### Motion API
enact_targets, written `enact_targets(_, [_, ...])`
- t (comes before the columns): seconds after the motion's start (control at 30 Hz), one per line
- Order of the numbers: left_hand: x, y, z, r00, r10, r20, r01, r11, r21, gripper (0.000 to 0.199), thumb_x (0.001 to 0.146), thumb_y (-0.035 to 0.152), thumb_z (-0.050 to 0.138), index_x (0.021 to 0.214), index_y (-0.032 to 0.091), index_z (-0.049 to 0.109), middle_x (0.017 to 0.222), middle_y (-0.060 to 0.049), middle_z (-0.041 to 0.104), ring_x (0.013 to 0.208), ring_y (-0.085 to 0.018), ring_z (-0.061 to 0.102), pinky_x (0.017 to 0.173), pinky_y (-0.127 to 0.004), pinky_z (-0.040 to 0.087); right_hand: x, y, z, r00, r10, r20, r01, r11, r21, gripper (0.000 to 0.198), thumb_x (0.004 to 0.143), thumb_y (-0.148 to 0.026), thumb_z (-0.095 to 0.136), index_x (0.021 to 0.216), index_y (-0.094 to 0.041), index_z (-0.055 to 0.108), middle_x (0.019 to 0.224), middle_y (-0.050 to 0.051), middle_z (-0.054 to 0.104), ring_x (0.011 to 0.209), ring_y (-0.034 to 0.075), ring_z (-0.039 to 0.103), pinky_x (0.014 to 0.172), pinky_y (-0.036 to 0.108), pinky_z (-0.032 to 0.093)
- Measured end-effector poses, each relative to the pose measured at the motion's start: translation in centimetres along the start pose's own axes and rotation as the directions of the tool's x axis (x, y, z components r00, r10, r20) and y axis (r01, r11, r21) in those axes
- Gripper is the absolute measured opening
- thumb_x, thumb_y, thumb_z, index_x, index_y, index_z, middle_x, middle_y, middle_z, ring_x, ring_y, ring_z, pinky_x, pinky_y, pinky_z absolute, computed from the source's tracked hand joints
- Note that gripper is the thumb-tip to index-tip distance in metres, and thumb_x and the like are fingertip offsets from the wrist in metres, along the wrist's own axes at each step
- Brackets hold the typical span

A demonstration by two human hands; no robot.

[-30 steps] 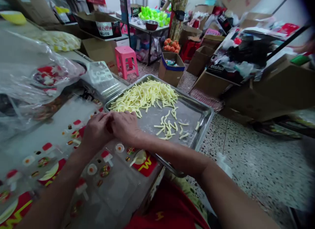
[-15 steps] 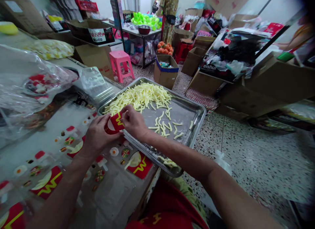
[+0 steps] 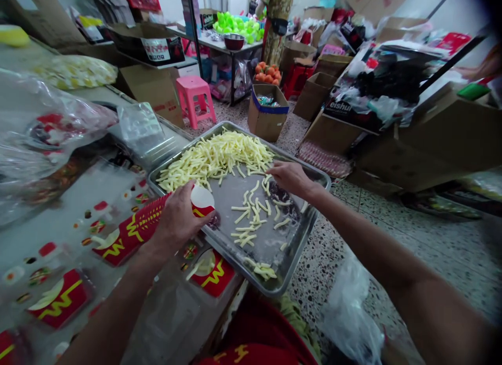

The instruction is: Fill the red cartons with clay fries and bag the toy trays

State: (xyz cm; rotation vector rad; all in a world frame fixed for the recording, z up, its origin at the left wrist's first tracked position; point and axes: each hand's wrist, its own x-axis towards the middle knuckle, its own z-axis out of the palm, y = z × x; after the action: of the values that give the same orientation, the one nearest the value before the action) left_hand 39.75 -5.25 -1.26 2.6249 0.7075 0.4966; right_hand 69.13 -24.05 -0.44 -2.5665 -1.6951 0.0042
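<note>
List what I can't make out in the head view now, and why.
In the head view:
Much of the red carton: covered by the left hand.
Contact between right hand and pale sticks: too blurred to tell.
Bottom inside the black box: hidden by its near wall.
Head of the standing person: cut off by the top edge.

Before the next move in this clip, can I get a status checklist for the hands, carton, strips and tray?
1. Left hand holding red carton: ok, fingers wrapped around it.
2. Carton's contents: cannot tell, inside not clear.
3. Right hand at the pale strips: ok, over the tray, near the pile.
4. Strip in right hand: cannot tell, too small.
5. Strips all gathered: not ok, some lie scattered.
6. Tray fully on table: not ok, near corner overhangs.
</note>
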Motion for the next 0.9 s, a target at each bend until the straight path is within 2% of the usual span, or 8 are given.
enact_targets(0.17, [0.4, 2.5, -0.1, 0.993, 0.106, -0.059, -0.106, 0.994, 0.01, 0.084, 0.075, 0.038, 0.078, 0.148, 0.023, 0.039, 0.133, -0.012, 0.059, 0.124, -0.032, 0.058, 0.106, -0.043, 0.048, 0.5, 0.7, 2.0, 0.999, -0.023, 0.025, 0.026, 0.996, -0.09, 0.034, 0.099, -0.029, 0.047, 0.095, -0.017, 0.077, 0.102, 0.011, 0.071, 0.085, 0.019, 0.064, 0.068, 0.03, 0.036])
enact_targets(0.27, [0.4, 2.2, -0.5, 0.992, 0.083, -0.096, -0.078, 0.996, 0.049, 0.087, 0.076, 0.038, 0.078, 0.15, 0.023, 0.036, 0.132, -0.012, 0.059, 0.122, -0.033, 0.059, 0.106, -0.044, 0.048, 0.6, 1.0, 1.9, 0.997, 0.029, -0.066, -0.03, 0.999, -0.016, 0.027, 0.095, -0.027, 0.051, 0.093, -0.016, 0.076, 0.1, 0.01, 0.071, 0.084, 0.018, 0.064, 0.069, 0.028, 0.038])
enact_targets(0.37, [0.1, 1.1, -0.5, 0.993, 0.06, -0.098, -0.055, 0.997, 0.052, 0.085, 0.077, 0.041, 0.077, 0.15, 0.022, 0.036, 0.135, -0.013, 0.058, 0.123, -0.033, 0.058, 0.107, -0.045, 0.047, 0.2, 1.9, 1.0, 0.996, -0.06, -0.063, 0.066, 0.994, 0.086, 0.019, 0.088, -0.021, 0.058, 0.094, -0.018, 0.075, 0.094, 0.006, 0.072, 0.081, 0.015, 0.063, 0.073, 0.026, 0.04])
enact_targets(0.5, [0.0, 0.9, 0.0, 0.994, 0.06, -0.09, -0.055, 0.997, 0.053, 0.085, 0.076, 0.042, 0.077, 0.149, 0.023, 0.037, 0.135, -0.013, 0.058, 0.124, -0.033, 0.057, 0.108, -0.046, 0.046, 0.3, 1.8, 0.1, 0.91, -0.382, 0.159, 0.38, 0.924, 0.043, 0.046, 0.087, -0.009, 0.051, 0.127, -0.023, 0.069, 0.099, 0.005, 0.074, 0.079, 0.014, 0.06, 0.071, 0.029, 0.035])
enact_targets(0.57, [0.2, 1.4, 0.2, 0.995, 0.064, -0.077, -0.059, 0.996, 0.064, 0.086, 0.076, 0.04, 0.077, 0.149, 0.024, 0.036, 0.134, -0.012, 0.059, 0.124, -0.033, 0.057, 0.108, -0.046, 0.046, 1.2, 1.2, -0.1, 0.863, -0.447, 0.235, 0.462, 0.887, -0.01, 0.064, 0.088, -0.003, 0.045, 0.148, -0.026, 0.054, 0.099, 0.005, 0.073, 0.075, 0.013, 0.058, 0.068, 0.03, 0.033])
enact_targets(0.63, [0.4, 1.9, 0.2, 0.995, 0.073, -0.068, -0.068, 0.995, 0.073, 0.087, 0.076, 0.039, 0.077, 0.15, 0.024, 0.035, 0.135, -0.012, 0.059, 0.124, -0.033, 0.057, 0.109, -0.046, 0.046, 2.4, 0.5, -0.2, 0.848, -0.442, 0.294, 0.472, 0.881, -0.039, 0.069, 0.088, -0.001, 0.045, 0.151, -0.028, 0.049, 0.096, 0.004, 0.073, 0.07, 0.013, 0.056, 0.066, 0.031, 0.031])
enact_targets(0.8, [0.7, 2.4, 0.3, 0.997, 0.069, -0.035, -0.066, 0.994, 0.09, 0.088, 0.076, 0.043, 0.078, 0.15, 0.023, 0.036, 0.135, -0.013, 0.059, 0.124, -0.033, 0.058, 0.107, -0.044, 0.047, 4.5, -0.4, -0.2, 0.82, -0.412, 0.398, 0.458, 0.889, -0.021, 0.026, 0.08, -0.007, 0.062, 0.094, -0.022, 0.079, 0.092, 0.004, 0.073, 0.076, 0.014, 0.057, 0.069, 0.03, 0.033])
enact_targets(0.9, [1.1, 2.6, 0.6, 0.998, 0.053, 0.025, -0.055, 0.992, 0.111, 0.085, 0.076, 0.043, 0.079, 0.148, 0.021, 0.04, 0.133, -0.014, 0.06, 0.12, -0.032, 0.061, 0.103, -0.043, 0.05, 3.9, -0.3, 0.4, 0.876, -0.348, 0.333, 0.379, 0.925, -0.029, 0.016, 0.081, -0.014, 0.062, 0.084, -0.02, 0.077, 0.095, 0.006, 0.072, 0.081, 0.016, 0.06, 0.07, 0.03, 0.034])
